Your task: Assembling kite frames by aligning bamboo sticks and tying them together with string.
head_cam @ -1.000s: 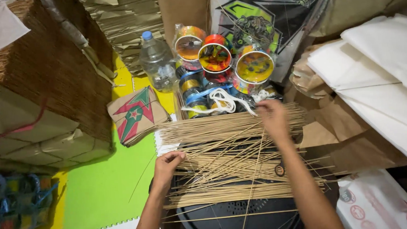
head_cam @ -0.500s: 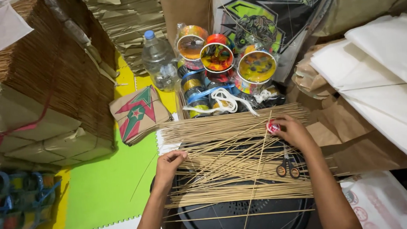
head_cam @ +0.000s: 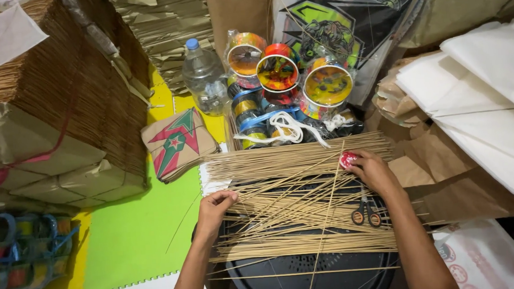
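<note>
Bamboo sticks [head_cam: 298, 198] spread over a dark round stand, scissors [head_cam: 365, 213] partly hidden beneath, left hand [head_cam: 216, 206] curled on their left ends, right hand [head_cam: 374, 170] closed, seemingly around a small red object [head_cam: 347, 160], at the far right.

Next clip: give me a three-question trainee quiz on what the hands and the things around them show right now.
1. True or false: the right hand holds a small red round object.
2. What does the left hand rest on? A) plastic bottle B) thin bamboo sticks C) scissors
3. Which tool lies on the sticks beside the right wrist?

Key
1. True.
2. B; the bottle stands apart, further back.
3. Scissors with black handles.
</note>
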